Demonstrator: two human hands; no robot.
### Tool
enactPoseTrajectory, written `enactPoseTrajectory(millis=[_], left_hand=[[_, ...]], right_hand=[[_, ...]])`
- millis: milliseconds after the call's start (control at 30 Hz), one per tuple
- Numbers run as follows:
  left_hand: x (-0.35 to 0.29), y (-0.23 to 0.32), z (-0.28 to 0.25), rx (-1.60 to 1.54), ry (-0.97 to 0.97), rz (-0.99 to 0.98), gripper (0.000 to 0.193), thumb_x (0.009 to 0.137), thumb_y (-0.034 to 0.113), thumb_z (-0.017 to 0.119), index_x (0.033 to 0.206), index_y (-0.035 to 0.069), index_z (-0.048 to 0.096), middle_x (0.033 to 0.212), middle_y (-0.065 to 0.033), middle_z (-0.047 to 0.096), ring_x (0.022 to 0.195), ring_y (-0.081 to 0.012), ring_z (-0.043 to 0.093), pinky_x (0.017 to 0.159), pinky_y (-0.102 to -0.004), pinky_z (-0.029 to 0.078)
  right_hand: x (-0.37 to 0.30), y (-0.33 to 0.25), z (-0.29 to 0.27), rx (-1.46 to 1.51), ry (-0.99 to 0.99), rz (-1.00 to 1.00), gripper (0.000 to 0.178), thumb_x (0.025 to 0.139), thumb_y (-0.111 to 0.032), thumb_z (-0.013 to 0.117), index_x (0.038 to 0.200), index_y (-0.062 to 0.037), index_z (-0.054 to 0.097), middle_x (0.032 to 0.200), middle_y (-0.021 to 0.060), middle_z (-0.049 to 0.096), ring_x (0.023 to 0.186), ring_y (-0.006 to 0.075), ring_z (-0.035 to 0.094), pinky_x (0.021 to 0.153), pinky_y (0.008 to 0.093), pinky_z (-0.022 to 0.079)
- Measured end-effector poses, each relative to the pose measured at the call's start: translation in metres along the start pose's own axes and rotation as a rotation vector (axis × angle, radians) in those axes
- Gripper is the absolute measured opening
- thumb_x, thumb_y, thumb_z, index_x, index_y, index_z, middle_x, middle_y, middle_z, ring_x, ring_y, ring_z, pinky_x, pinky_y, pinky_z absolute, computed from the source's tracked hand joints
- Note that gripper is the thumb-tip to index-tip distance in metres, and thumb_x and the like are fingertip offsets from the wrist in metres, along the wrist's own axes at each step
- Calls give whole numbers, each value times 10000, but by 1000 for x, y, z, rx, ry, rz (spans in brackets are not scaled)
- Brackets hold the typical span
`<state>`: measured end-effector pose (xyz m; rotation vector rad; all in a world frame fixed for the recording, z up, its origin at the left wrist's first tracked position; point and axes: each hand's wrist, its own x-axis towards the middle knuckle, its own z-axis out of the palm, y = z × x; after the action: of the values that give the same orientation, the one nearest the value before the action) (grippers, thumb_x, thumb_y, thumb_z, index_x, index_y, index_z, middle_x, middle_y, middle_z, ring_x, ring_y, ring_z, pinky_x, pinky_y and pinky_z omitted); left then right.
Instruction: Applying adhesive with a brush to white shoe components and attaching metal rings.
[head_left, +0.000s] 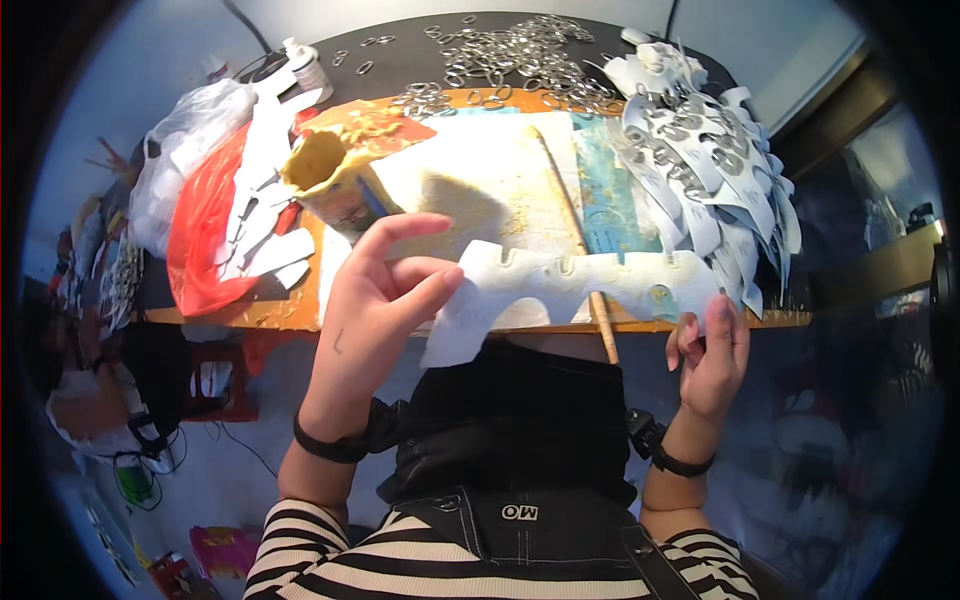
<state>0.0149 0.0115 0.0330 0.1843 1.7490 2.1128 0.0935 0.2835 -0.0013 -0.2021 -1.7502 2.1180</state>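
Observation:
A white cut-out strip (600,280) with curved notches along its lower edge and small slots along its upper edge is stretched between my hands, over the table's front edge. My left hand (375,285) pinches its left end between thumb and a finger, the index finger raised clear. At the right end, my right hand (715,350) grips the strip between thumb and fingers. A yellowish wet-looking patch shows near that end. Partly behind the strip, a wooden stick (560,185) lies slanted, its near end jutting past the table edge.
A can (330,185) crusted with yellow paste stands at left, beside a red plastic bag (205,245) and white cut pieces (262,165). Metal oval rings (515,55) are scattered at the back near a white bottle (305,68). White pieces with rings (715,170) pile up at right.

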Motion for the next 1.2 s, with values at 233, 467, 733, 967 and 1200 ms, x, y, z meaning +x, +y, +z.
enactPoseTrajectory(millis=[233, 467, 733, 967, 1200], left_hand=[[3, -19, 4, 64, 168, 128, 299, 842, 0, 649, 1099, 11, 495, 830, -64, 668, 753, -58, 602, 655, -163, 453], [-1, -31, 2, -20, 173, 149, 125, 830, -16, 659, 916, -3, 569, 839, -72, 671, 762, -86, 627, 667, -191, 488], [-45, -20, -9, -276, 120, 395, 216, 683, -55, 761, 808, -10, 591, 749, -86, 659, 660, -95, 620, 587, -198, 474], [-49, -14, -17, -474, -124, 347, 185, 635, -68, 767, 704, -32, 599, 629, -148, 637, 613, -194, 649, 554, -240, 506], [-46, -8, -12, -89, 131, 274, 237, 629, -107, 761, 794, -35, 607, 760, -134, 666, 698, -170, 657, 662, -247, 518]], right_hand=[[3, -6, 4, -228, -48, -8, 363, 984, -289, 449, 819, 7, 580, 616, -9, 463, 508, 40, 386, 450, 194, 332], [8, 0, 5, -454, 2, -137, 290, 959, -219, 512, 842, 30, 604, 673, 43, 568, 548, 54, 472, 483, 207, 365], [0, -5, -2, 227, -292, -157, 103, 825, -42, 673, 836, 55, 639, 727, 111, 660, 608, 127, 627, 579, 238, 503], [9, -1, -7, 285, -597, -309, 111, 761, -77, 737, 759, 5, 661, 680, 97, 673, 559, 195, 647, 563, 218, 492], [3, 2, 3, -205, -271, -152, 99, 796, -69, 705, 813, 20, 664, 715, 108, 680, 575, 140, 630, 563, 214, 488]])
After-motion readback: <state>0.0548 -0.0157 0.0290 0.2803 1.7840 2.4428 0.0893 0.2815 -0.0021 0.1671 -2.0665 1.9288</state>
